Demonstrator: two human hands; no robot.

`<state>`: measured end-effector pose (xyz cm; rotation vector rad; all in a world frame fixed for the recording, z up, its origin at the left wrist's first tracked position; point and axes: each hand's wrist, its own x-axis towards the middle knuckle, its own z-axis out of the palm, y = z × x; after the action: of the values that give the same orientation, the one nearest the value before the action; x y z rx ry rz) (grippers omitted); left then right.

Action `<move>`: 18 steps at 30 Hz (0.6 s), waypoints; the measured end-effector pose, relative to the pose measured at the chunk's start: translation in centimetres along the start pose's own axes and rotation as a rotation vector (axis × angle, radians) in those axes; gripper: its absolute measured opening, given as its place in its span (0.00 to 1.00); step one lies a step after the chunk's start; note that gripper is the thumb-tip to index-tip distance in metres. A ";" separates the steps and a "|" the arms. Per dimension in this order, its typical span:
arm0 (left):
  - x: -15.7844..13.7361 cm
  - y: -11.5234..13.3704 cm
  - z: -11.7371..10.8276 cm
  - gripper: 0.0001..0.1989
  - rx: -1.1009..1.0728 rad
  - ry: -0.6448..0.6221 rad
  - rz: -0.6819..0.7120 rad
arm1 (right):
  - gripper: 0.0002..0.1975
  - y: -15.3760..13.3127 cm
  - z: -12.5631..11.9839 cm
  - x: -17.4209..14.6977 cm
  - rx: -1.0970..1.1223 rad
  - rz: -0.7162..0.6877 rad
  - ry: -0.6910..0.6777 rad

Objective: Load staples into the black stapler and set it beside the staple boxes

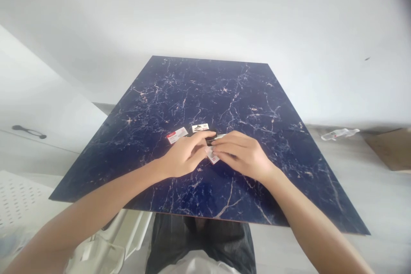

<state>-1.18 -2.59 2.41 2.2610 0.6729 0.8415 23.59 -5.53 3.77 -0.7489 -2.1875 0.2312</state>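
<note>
My left hand (185, 153) and my right hand (241, 154) meet over the near middle of the table, fingers bent and pinched toward each other. Between the fingertips is a small black thing (210, 138), mostly covered. Just below the fingertips shows a small white box with red print (213, 156), partly hidden by the right fingers; whether it is held or lies on the table I cannot tell. A flat red-and-white box (176, 135) lies beside the left hand. Beyond the left fingers is a small white box with a dark picture (200, 127).
The dark blue marbled tabletop (205, 90) reaches toward a white wall (205, 13). On the floor at the right lie a clear plastic bottle (339, 134) and a cardboard box (391, 149). A white cabinet with a dark handle (28, 131) stands left.
</note>
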 end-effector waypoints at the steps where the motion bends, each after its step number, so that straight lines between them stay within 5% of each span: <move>1: 0.1 -0.1 -0.2 0.17 0.102 0.072 0.067 | 0.09 0.4 -0.4 0.0 -0.005 0.048 0.016; 6: 0.8 -1.4 -1.2 0.09 0.408 0.316 0.308 | 0.06 3.1 -1.4 -0.6 -0.086 0.330 0.075; 18: 0.9 -2.3 -1.3 0.09 0.355 0.349 0.173 | 0.05 5.7 -0.3 -1.9 -0.024 0.423 -0.055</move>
<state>-2.02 0.06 1.90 2.5401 0.8466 1.3092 27.22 -2.06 0.53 -1.2285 -2.0646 0.4430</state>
